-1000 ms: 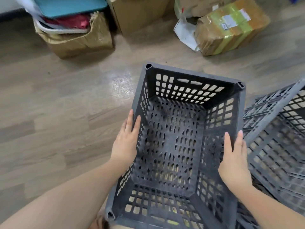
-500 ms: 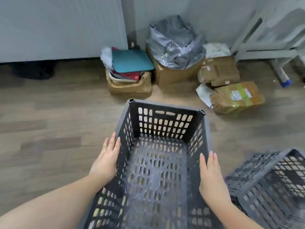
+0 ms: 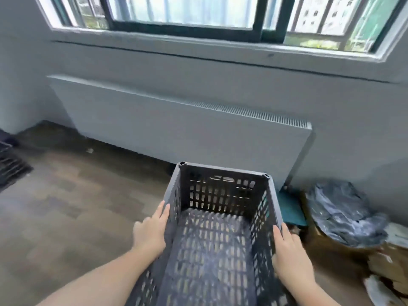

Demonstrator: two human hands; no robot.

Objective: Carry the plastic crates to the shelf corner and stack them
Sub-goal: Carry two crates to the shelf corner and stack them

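Observation:
I carry a dark grey perforated plastic crate [image 3: 220, 195], open side up, held off the floor in front of me. My left hand [image 3: 152, 230] presses flat against the outside of its left wall, fingers straight and pointing forward. On the outside of the right wall my right hand [image 3: 289, 250] presses the same way. The crate is empty. Its near end runs out of the bottom of the view.
A white radiator [image 3: 176, 129] lines the wall under a window [image 3: 198, 16] ahead. At the right stand a box topped with a grey plastic bag [image 3: 342, 213], a teal item [image 3: 291, 208] and cardboard parcels [image 3: 388, 266]. A dark grid-like object [image 3: 11, 166] lies at the left edge.
The view has swung up and left: the wall, radiator and window now fill it. The second crate on the right has left the view. Both hands keep the same hold on the crate.

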